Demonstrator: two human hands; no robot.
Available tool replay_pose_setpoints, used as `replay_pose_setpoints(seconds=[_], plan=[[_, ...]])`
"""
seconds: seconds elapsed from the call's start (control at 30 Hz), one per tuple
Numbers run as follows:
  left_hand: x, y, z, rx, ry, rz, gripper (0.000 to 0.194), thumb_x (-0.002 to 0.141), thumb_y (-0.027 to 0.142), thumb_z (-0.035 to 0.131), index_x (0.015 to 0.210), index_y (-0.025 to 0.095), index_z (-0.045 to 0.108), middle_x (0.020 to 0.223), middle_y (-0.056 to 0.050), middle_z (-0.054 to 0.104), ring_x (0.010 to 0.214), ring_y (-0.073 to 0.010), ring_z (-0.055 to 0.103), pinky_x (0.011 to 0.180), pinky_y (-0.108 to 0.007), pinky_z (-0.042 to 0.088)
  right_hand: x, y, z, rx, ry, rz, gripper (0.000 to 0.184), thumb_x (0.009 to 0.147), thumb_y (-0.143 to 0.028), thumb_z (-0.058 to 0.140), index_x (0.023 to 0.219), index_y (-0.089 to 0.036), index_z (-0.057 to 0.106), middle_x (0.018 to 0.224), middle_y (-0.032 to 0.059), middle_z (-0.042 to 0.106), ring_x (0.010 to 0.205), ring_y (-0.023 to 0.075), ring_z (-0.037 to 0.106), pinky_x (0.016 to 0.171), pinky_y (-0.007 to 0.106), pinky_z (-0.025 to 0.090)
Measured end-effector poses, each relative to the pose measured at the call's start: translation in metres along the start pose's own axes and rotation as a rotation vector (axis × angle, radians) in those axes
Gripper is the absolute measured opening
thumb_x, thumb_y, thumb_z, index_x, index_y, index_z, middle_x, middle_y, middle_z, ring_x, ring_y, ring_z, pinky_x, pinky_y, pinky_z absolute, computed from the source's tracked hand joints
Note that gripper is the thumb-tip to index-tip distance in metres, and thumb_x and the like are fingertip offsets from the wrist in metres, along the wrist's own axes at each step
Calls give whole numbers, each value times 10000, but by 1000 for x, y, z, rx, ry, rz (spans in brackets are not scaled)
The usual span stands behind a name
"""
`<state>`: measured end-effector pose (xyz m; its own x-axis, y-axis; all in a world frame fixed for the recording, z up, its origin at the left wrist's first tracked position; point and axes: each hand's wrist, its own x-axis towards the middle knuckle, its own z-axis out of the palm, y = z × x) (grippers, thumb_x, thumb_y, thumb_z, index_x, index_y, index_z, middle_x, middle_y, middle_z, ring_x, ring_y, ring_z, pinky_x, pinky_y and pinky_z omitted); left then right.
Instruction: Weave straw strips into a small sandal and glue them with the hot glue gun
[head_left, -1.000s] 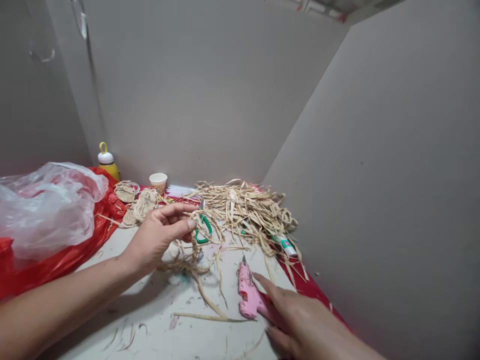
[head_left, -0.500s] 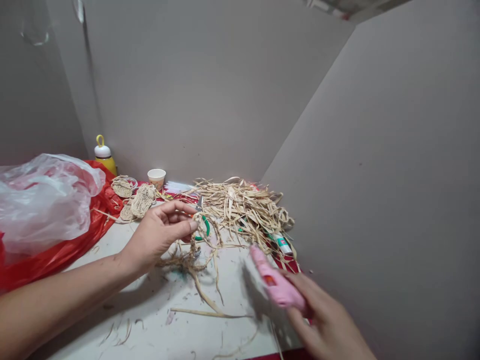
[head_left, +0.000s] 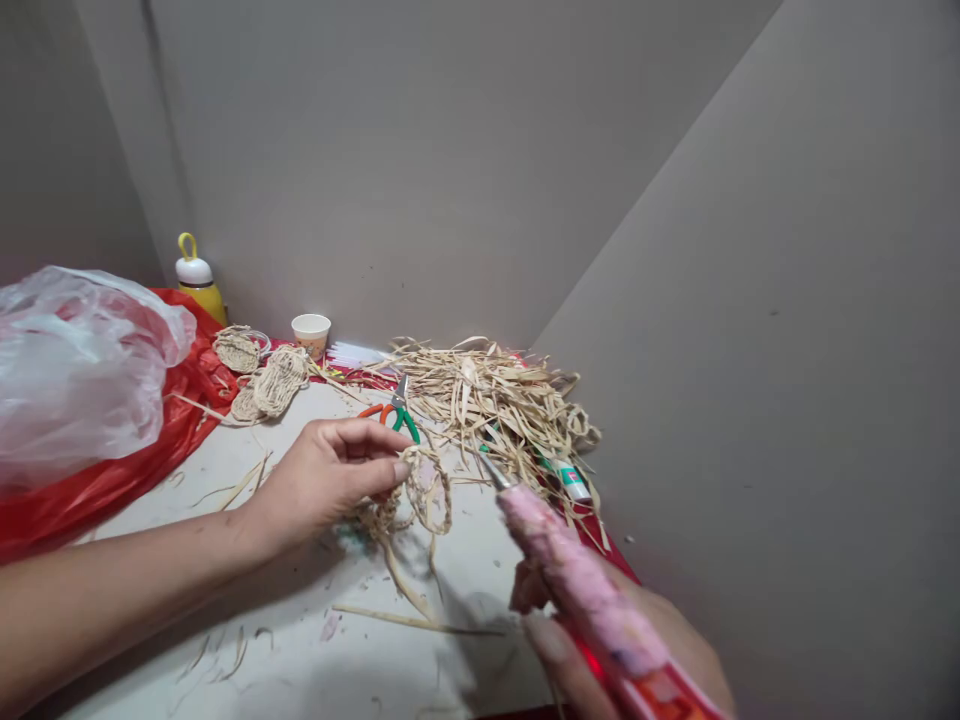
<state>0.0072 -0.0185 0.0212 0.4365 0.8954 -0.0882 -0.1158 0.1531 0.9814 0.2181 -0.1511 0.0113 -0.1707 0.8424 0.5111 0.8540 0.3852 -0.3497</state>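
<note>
Pinched between the thumb and fingers of my left hand [head_left: 330, 480] is a braided straw cord [head_left: 436, 500], bent into a loop. Its rest hangs in a tangle below the fingers, and a flat loose strand trails down to the table. My right hand [head_left: 630, 620] is wrapped round a pink glue gun [head_left: 570, 570], held off the table with its metal nozzle pointing up and left toward the loop, a gap between them. A red glow shows near its handle. Just behind my left hand, scissors [head_left: 400, 408] with orange and green handles lie on the table.
A heap of dry straw strips [head_left: 487, 395] lies at the back, with a white-and-green tube [head_left: 574, 482] at its right. Woven straw pieces [head_left: 277, 382], a paper cup [head_left: 311, 335], white sticks [head_left: 356, 355], a yellow bottle [head_left: 201, 280] and plastic bags [head_left: 82, 370] stand left.
My right hand has lifted the glue gun off the table and turned its nozzle toward the cord. My left hand has shifted slightly right, still pinching the cord; its loop now shows more fully.
</note>
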Motion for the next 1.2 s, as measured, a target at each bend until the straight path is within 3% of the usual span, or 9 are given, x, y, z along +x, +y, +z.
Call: replay_pose_setpoints(seconds=[0.07, 0.17, 0.33, 0.57, 0.9, 1.2], plan=[[1, -3, 1, -16, 4, -17, 178, 638, 209, 803, 801, 153, 758, 603, 9, 637, 542, -95, 523, 541, -214, 412, 6, 2, 10, 50, -38, -86, 263, 889, -279, 577, 1139, -228, 638, 705, 46, 679, 578, 219, 666, 505, 279, 525], [4, -7, 1, -21, 14, -15, 173, 633, 193, 805, 796, 154, 766, 603, 9, 640, 537, -87, 511, 525, -203, 393, 8, 10, 25, 37, -56, -106, 104, 887, -265, 581, 926, -222, 668, 624, 33, 630, 522, 200, 630, 470, 273, 486], [8, -13, 2, -1, -9, 20, 120, 663, 175, 785, 783, 172, 782, 622, 6, 658, 544, -81, 506, 519, -192, 390, 5, 20, 39, 27, -70, -94, 208, 898, -307, 584, 708, -225, 568, 553, -2, 563, 462, 154, 564, 462, 253, 453], [8, -16, 4, 83, -14, 70, 124, 693, 161, 758, 810, 183, 791, 668, -9, 699, 568, -96, 538, 550, -201, 434, 1, 26, 49, 94, 1, -105, 263, 884, -266, 627, 670, -213, 483, 543, -43, 482, 434, 97, 452, 437, 224, 336], [9, -19, 5, 144, 10, 29, 180, 686, 222, 765, 853, 154, 770, 672, -25, 682, 580, -117, 545, 551, -220, 433, -2, 32, 49, 173, -93, -110, 223, 877, -180, 551, 703, -219, 417, 587, -47, 419, 496, 107, 434, 490, 245, 297], [8, -21, 5, 147, -1, 60, 161, 700, 204, 752, 853, 157, 735, 730, -26, 678, 640, -123, 559, 609, -230, 456, -3, 32, 53, 133, -52, -122, 256, 907, -273, 502, 663, -210, 455, 547, -43, 405, 453, 108, 403, 476, 252, 288]])
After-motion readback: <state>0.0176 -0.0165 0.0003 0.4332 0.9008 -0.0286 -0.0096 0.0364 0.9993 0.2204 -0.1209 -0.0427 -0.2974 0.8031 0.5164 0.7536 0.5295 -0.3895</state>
